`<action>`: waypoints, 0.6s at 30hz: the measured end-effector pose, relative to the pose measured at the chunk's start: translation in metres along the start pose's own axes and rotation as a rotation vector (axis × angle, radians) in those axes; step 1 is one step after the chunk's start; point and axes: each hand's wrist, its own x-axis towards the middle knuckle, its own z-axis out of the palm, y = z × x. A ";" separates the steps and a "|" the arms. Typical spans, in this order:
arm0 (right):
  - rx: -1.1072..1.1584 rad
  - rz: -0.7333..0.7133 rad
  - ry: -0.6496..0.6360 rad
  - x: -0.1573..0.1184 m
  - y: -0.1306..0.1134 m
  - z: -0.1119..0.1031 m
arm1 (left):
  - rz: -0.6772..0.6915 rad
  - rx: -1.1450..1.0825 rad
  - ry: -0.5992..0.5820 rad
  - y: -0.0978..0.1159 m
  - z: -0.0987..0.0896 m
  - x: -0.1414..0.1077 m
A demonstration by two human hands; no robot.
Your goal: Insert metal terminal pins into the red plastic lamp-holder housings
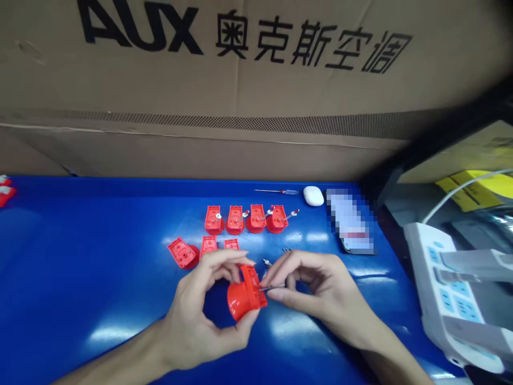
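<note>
Between the thumb and fingers of my left hand is a red plastic housing, tilted so its open, box-shaped side faces right. My right hand pinches a thin metal rod, whose left end reaches into that open side. Just beyond my hands, several more red housings lie on the blue table; one on its side is at the left, and others are partly hidden by my left hand. Farther back stands a row of red housings with metal rods sticking out of them. Another small metal part shows behind my right fingers.
A small screwdriver, a white rounded case and a blurred-out phone lie toward the back. To the right is a white power strip with plugs. A large cardboard box walls off the back of the blue table.
</note>
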 end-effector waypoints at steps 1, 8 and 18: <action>-0.003 0.001 -0.002 0.000 0.000 0.000 | 0.004 0.003 0.002 0.000 0.000 0.000; -0.020 -0.008 -0.011 -0.001 -0.002 -0.001 | -0.001 0.008 0.016 0.000 0.001 0.001; -0.055 0.000 -0.010 0.001 -0.002 -0.001 | 0.000 0.005 0.012 0.003 0.001 0.003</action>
